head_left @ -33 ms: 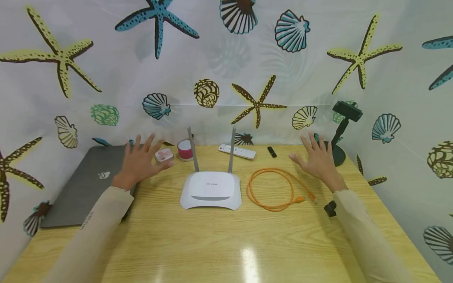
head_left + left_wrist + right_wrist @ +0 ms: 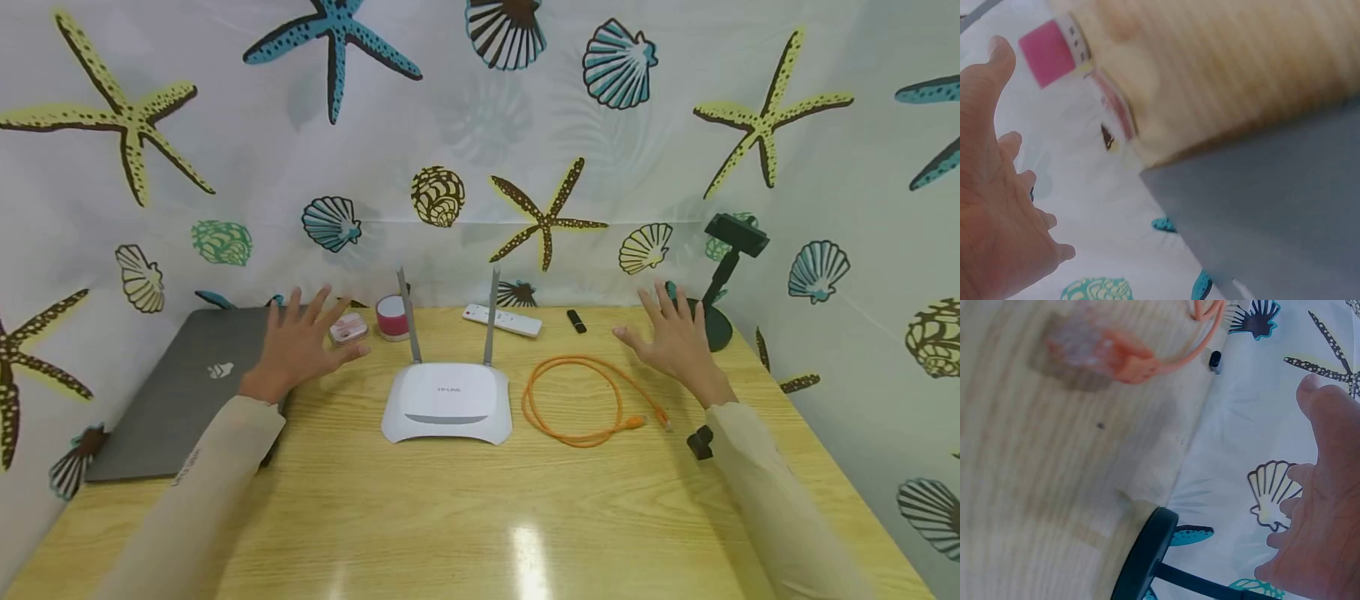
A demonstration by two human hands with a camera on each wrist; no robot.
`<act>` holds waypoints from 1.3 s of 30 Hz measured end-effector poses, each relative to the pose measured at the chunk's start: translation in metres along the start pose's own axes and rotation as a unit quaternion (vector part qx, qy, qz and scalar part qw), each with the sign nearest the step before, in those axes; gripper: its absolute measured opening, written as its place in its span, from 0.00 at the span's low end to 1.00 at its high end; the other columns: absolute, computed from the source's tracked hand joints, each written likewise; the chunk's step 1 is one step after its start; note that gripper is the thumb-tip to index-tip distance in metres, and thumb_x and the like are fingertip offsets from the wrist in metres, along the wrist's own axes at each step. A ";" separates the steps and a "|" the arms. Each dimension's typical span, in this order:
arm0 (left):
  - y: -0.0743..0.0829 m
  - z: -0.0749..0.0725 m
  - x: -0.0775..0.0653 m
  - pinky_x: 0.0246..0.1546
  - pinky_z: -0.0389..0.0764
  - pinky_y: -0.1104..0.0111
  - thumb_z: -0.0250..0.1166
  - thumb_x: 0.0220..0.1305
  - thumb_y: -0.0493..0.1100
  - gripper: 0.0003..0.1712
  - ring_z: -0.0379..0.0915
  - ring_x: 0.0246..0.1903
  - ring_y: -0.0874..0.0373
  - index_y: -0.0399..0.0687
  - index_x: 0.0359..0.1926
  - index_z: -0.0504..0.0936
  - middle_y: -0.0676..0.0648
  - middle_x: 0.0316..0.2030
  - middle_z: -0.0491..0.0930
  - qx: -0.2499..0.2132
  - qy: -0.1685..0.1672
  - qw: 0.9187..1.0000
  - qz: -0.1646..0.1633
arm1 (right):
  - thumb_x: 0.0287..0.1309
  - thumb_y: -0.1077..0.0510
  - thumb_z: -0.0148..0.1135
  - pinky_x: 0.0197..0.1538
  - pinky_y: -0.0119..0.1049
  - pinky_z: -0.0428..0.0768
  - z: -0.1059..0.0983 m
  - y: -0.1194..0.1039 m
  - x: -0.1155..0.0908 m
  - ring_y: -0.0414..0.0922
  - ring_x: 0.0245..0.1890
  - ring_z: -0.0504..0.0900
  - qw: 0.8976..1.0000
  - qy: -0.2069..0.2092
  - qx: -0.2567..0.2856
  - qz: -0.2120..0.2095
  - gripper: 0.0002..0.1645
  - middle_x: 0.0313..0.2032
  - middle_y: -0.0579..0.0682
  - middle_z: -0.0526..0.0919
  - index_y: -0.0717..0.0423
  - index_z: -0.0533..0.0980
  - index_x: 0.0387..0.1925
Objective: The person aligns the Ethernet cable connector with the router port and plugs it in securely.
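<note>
Hovering left of the router (image 2: 448, 404), the left hand (image 2: 302, 346) shows in the head view near the laptop (image 2: 187, 392), released, with fingers spread. The right hand (image 2: 671, 342), likewise released and spread, is right of the router, near the phone stand (image 2: 717, 331); the coiled orange cable (image 2: 577, 359) lies just right of the router. In the left wrist view, the left hand is apart from the laptop. In the right wrist view, the right hand is apart from the phone stand.
</note>
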State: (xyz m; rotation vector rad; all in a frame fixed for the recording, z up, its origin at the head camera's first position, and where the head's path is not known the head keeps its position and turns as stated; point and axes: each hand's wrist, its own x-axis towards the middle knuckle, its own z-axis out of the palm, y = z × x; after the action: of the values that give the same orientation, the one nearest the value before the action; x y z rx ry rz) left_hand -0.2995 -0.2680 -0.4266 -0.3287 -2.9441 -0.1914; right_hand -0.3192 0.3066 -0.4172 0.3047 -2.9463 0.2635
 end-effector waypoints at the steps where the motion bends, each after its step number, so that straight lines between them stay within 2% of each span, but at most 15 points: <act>1: -0.002 0.003 0.001 0.66 0.30 0.30 0.56 0.55 0.78 0.55 0.27 0.74 0.27 0.61 0.77 0.50 0.38 0.77 0.44 -0.002 0.000 1.000 0.002 | 0.63 0.26 0.47 0.69 0.72 0.33 0.000 0.001 0.000 0.66 0.76 0.33 1.000 -0.002 -0.002 0.001 0.53 0.78 0.57 0.37 0.46 0.43 0.78; 8: -0.009 0.006 0.004 0.67 0.30 0.30 0.58 0.53 0.78 0.56 0.27 0.75 0.29 0.60 0.77 0.51 0.40 0.77 0.44 -0.010 0.021 1.000 -0.009 | 0.63 0.26 0.47 0.69 0.73 0.36 -0.003 0.003 0.002 0.69 0.75 0.38 1.000 0.019 -0.012 -0.008 0.53 0.78 0.59 0.41 0.47 0.44 0.78; 12: -0.010 0.005 0.005 0.67 0.28 0.31 0.57 0.53 0.80 0.57 0.25 0.75 0.31 0.61 0.77 0.50 0.41 0.78 0.42 -0.017 0.010 1.000 -0.011 | 0.63 0.26 0.46 0.69 0.73 0.35 -0.007 0.000 0.006 0.69 0.75 0.37 1.000 0.013 -0.010 -0.013 0.53 0.78 0.60 0.41 0.47 0.44 0.78; 17: -0.008 0.005 0.005 0.67 0.27 0.31 0.56 0.53 0.79 0.57 0.25 0.75 0.31 0.61 0.77 0.50 0.41 0.78 0.42 -0.021 0.016 1.000 -0.008 | 0.62 0.24 0.46 0.68 0.73 0.32 -0.009 -0.010 0.011 0.68 0.75 0.37 1.000 -0.005 0.006 -0.017 0.54 0.78 0.59 0.39 0.46 0.42 0.78; 21: -0.003 0.003 0.003 0.67 0.30 0.31 0.58 0.56 0.76 0.55 0.28 0.75 0.29 0.60 0.77 0.51 0.39 0.77 0.44 -0.023 0.030 0.999 -0.002 | 0.63 0.26 0.46 0.69 0.73 0.32 -0.010 -0.019 0.013 0.67 0.76 0.36 1.000 -0.007 0.013 -0.020 0.54 0.78 0.57 0.37 0.46 0.42 0.78; 23: 0.001 0.000 0.002 0.67 0.34 0.30 0.61 0.58 0.70 0.52 0.34 0.74 0.28 0.58 0.76 0.52 0.37 0.76 0.47 -0.028 0.047 0.998 0.006 | 0.64 0.29 0.49 0.69 0.73 0.33 -0.011 -0.026 0.013 0.67 0.76 0.36 1.000 -0.004 0.015 -0.026 0.53 0.78 0.58 0.39 0.47 0.42 0.78; 29: 0.015 -0.008 -0.001 0.65 0.44 0.29 0.66 0.63 0.53 0.43 0.48 0.70 0.29 0.48 0.74 0.58 0.32 0.72 0.55 -0.048 0.103 0.993 0.038 | 0.66 0.40 0.57 0.69 0.73 0.42 -0.015 -0.054 0.014 0.66 0.75 0.43 0.998 0.020 -0.015 -0.052 0.48 0.77 0.60 0.46 0.49 0.47 0.77; 32: 0.021 -0.010 -0.003 0.64 0.51 0.31 0.66 0.64 0.50 0.38 0.53 0.69 0.31 0.44 0.70 0.64 0.32 0.69 0.60 -0.047 0.120 0.990 0.053 | 0.66 0.46 0.60 0.69 0.71 0.49 -0.014 -0.069 0.012 0.65 0.73 0.53 0.995 0.057 -0.007 -0.079 0.42 0.74 0.61 0.55 0.53 0.55 0.74; 34: 0.024 -0.010 -0.005 0.61 0.60 0.34 0.65 0.65 0.48 0.32 0.61 0.65 0.33 0.40 0.66 0.69 0.32 0.65 0.66 -0.046 0.132 0.988 0.062 | 0.66 0.50 0.61 0.66 0.68 0.60 -0.012 -0.079 0.010 0.64 0.67 0.64 0.991 0.085 0.014 -0.099 0.36 0.69 0.63 0.64 0.58 0.62 0.70; 36: 0.027 -0.010 -0.009 0.55 0.70 0.38 0.65 0.65 0.46 0.27 0.71 0.57 0.35 0.39 0.60 0.73 0.33 0.60 0.72 -0.050 0.142 0.986 0.071 | 0.67 0.53 0.59 0.59 0.61 0.71 -0.010 -0.089 0.005 0.61 0.59 0.74 0.987 0.101 0.052 -0.111 0.29 0.62 0.64 0.72 0.62 0.68 0.64; 39: 0.033 -0.011 -0.015 0.41 0.79 0.44 0.64 0.66 0.44 0.20 0.79 0.46 0.38 0.38 0.55 0.77 0.34 0.51 0.79 -0.065 0.148 0.983 0.085 | 0.69 0.54 0.56 0.47 0.51 0.80 -0.007 -0.104 0.000 0.55 0.46 0.81 0.981 0.096 0.125 -0.113 0.19 0.50 0.61 0.79 0.63 0.73 0.54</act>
State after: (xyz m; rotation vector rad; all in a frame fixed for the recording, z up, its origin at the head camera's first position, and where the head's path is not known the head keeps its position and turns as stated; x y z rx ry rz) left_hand -0.2756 -0.2406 -0.4156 -0.5195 -2.6002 -0.3763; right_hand -0.2957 0.2076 -0.3936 0.6067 -2.6585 0.5960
